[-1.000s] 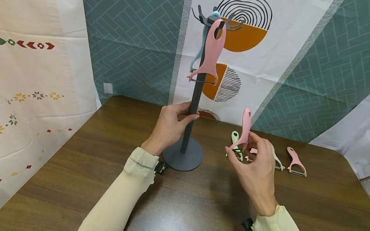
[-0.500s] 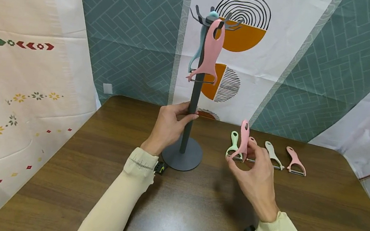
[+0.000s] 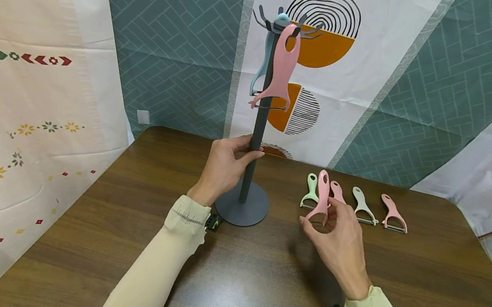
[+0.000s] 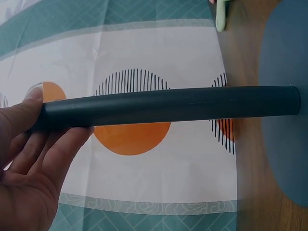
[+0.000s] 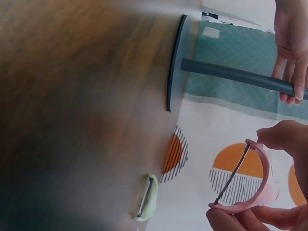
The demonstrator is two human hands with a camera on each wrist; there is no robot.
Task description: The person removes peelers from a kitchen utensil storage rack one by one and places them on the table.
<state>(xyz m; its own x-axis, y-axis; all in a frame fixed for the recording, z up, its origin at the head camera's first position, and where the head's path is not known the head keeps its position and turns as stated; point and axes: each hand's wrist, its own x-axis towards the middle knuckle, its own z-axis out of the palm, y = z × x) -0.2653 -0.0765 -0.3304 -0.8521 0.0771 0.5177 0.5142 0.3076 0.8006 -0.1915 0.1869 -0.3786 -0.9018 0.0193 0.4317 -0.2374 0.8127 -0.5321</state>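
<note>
My left hand (image 3: 227,169) grips the upright pole (image 4: 168,106) of a dark grey hook stand, thumb on one side and fingers round the other. In my right hand (image 3: 338,238) a pink peeler (image 3: 323,192) is pinched by its blade end, handle pointing up, held above the table to the right of the stand. The right wrist view shows thumb and fingers at the two ends of its blade (image 5: 233,173). From the stand's hooks hang another pink peeler (image 3: 283,70), in front, and a light blue peeler (image 3: 264,67), partly hidden behind the pole.
A light green peeler (image 3: 311,188), a pink one partly behind my right hand, a white peeler (image 3: 362,205) and another pink peeler (image 3: 392,212) lie along the back of the wooden table (image 3: 228,286). The stand's round base (image 3: 252,214) rests on the table. Patterned cloth hangs behind.
My right hand has lowered the pink peeler toward the table and slightly toward me, uncovering more of the peelers behind. The left hand stays on the pole.
</note>
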